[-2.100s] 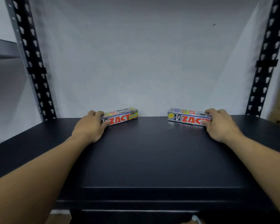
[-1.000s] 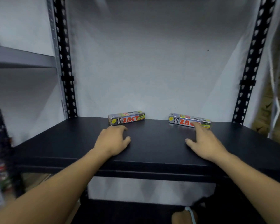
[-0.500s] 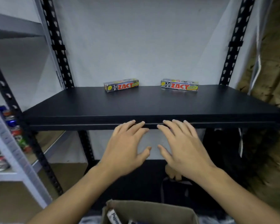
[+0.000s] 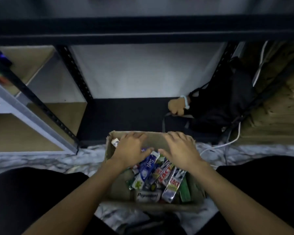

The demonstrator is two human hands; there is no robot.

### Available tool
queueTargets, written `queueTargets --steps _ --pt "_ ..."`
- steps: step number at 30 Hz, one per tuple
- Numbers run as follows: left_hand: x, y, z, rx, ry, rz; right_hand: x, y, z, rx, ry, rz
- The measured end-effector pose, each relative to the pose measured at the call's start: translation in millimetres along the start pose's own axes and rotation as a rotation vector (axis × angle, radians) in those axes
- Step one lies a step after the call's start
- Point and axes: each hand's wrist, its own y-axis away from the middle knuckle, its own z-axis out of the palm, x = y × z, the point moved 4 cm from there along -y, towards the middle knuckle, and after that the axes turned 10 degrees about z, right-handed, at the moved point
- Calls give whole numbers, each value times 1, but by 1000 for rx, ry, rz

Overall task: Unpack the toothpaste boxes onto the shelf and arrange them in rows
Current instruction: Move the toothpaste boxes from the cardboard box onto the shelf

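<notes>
The left hand reaches into the far left of the cardboard carton on the floor. The toothpaste boxes lie jumbled inside, with the right hand over them. Fingertips are hidden, so I cannot tell either grip's state. Best to take one loose top box per hand, held lengthwise, for the shelf above.

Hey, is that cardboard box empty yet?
Not empty. The cardboard box holds a jumbled pile of toothpaste boxes, left hand and right hand over them.
</notes>
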Motion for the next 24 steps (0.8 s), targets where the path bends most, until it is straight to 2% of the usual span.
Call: queueTargets --steps 7,9,11,17,24 --pt "-12 24 107 -222 140 -109 46 30 112 -386 -70 229" --pt "-16 30 131 -277 217 -161 54 33 131 -448 -123 305" --pt "-22 33 152 -322 290 -213 60 37 145 -444 -194 404" --pt "-43 33 200 -320 473 -366 67 56 191 -432 -415 702" --pt "-46 27 251 -303 599 -481 54 53 212 -295 -610 928"
